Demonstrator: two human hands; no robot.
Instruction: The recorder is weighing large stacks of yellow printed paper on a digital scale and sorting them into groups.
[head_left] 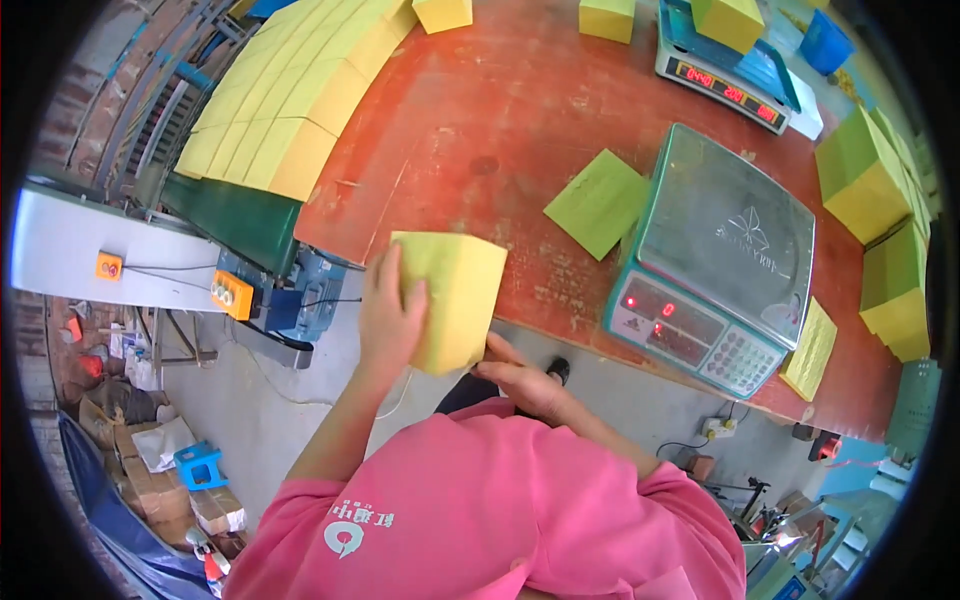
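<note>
At the front edge of the red table, a thick block of yellow paper (460, 295) is held in front of me, slightly tilted. My left hand (393, 310) grips its left side, with fingers lying over the greenish-yellow face. The fingers of my right hand (522, 380) are closed at the block's lower right corner, their tips partly hidden by it. To the right lies a green-yellow sheet or thin pad (597, 205), one corner close to a scale (730, 205) with a dark flat pan and a lit red display.
Rows of yellow paper blocks (290, 95) stand on the left beside a green belt (235, 225). A second scale (728, 85) bears a block at the back right. More yellow blocks (862, 175) line the right side of the red table (450, 140). A blue stool (200, 467) stands on the floor.
</note>
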